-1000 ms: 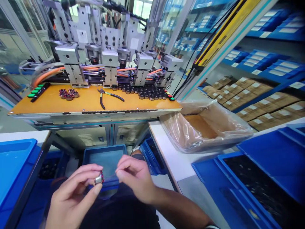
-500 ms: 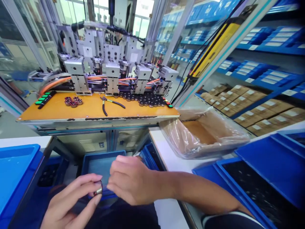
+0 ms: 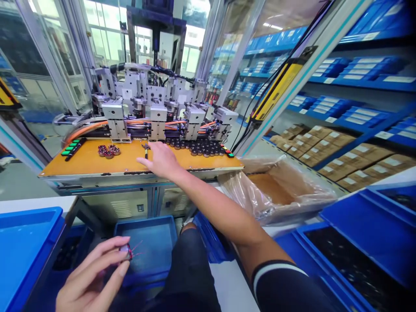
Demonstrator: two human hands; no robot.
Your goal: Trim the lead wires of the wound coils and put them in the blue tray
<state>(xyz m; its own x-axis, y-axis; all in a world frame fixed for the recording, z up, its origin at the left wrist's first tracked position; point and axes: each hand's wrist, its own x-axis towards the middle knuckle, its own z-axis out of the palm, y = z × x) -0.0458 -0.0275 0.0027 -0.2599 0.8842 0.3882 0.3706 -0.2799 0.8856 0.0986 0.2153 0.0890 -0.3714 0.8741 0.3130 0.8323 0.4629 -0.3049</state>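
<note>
My left hand [image 3: 94,277] is low at the bottom left, above my lap. Its thumb and fingers pinch a small metal coil part [image 3: 125,251] with thin red wires sticking out. My right hand [image 3: 161,160] is stretched out over the orange worktop [image 3: 87,162]. It lies with fingers extended on top of the pliers [image 3: 146,150]. Only the pliers' head shows beside the fingers; the handles are hidden under the palm.
A group of red-wound coils [image 3: 108,151] lies left of my right hand. Black parts [image 3: 201,148] line the machine's [image 3: 156,108] base. Below are an open blue bin [image 3: 146,245], a bag-lined carton [image 3: 279,186], and blue trays at left [image 3: 22,242] and right [image 3: 364,255].
My right hand left the coil part and reached forward onto the pliers on the orange worktop. My left hand stays low with the part. The view tilted up.
</note>
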